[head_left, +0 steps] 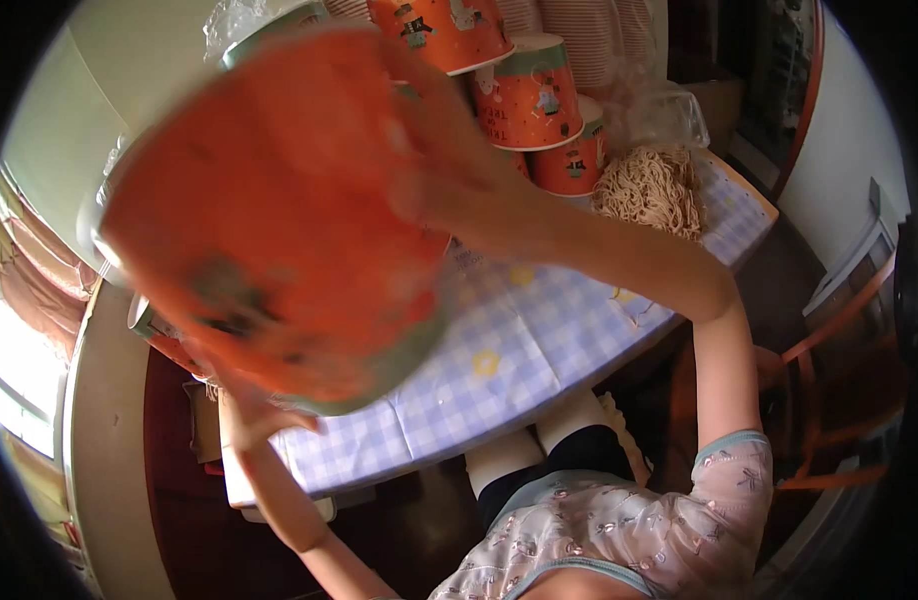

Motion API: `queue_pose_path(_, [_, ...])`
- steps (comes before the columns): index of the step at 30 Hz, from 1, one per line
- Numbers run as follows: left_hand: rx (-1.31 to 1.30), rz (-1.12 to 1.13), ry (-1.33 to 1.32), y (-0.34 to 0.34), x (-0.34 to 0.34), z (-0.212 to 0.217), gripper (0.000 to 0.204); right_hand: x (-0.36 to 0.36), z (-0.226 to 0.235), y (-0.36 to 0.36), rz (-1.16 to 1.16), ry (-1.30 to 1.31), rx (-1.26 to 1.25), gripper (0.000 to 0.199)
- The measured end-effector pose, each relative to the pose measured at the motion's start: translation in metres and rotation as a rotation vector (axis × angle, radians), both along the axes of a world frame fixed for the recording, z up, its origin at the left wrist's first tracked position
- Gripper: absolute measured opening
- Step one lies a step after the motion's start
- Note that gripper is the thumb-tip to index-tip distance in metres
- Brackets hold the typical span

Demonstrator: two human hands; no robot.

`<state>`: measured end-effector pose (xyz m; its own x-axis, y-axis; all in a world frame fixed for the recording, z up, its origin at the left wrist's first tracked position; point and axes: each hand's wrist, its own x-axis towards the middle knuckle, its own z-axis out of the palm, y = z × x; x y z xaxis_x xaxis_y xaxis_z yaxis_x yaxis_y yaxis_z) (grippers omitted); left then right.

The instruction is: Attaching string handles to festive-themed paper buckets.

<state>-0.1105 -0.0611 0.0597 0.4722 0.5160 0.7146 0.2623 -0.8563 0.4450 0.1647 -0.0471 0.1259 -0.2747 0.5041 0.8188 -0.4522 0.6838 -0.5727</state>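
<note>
From the head camera, a big orange paper bowl [279, 215] fills the middle of the view, lifted close to the lens and blurred, tilted with its bottom facing us and its pale green rim low. The right hand [434, 175] is on the bowl's upper right side, fingers wrapped against the wall, clasping it. The left hand [249, 415] is under the lower edge, palm up against the rim, fingers partly hidden behind the bowl; it supports the bowl from beneath, though how far the fingers curl I cannot tell. So the bowl is up in the air between both hands, above the near left part of the table [539, 340].

Containers next: behind the bowl, more orange paper bowls [529, 95] with printed figures stand stacked and leaning at the far end of the table, some rims turned toward us. What is inside them is hidden. Just to their right lies a heap of pale dry noodles [651, 190] with a crumpled clear plastic bag [659, 115] behind it.

The table wears a light blue checked cloth with small yellow flowers. Under it, the person's knees and a pale patterned shirt [619, 530]. A wooden chair [839, 400] stands at the right, bright curtained window [19, 380] at the left.
</note>
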Motion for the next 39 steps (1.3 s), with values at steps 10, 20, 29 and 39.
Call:
queue_pose_path(10, [-0.464, -0.160, 0.170, -0.026, 0.057, -0.110, 0.104, 0.057, -0.170, -0.019, -0.359, -0.367, -0.379, 0.114])
queue_pose_path(20, [-0.555, 0.248, 0.074, -0.070, 0.038, -0.135, 0.076, 0.099, -0.195, -0.099, -1.003, -0.563, -0.343, 0.043])
queue_pose_path(29, [0.028, 0.456, 0.055, -0.039, 0.108, -0.080, 0.064, 0.186, -0.172, -0.071, -1.373, -0.676, -0.177, 0.011])
queue_pose_path(39, [0.025, 0.536, -0.095, -0.038, 0.120, -0.101, 0.073, 0.293, -0.157, 0.010, -1.465, -1.154, -0.528, 0.055])
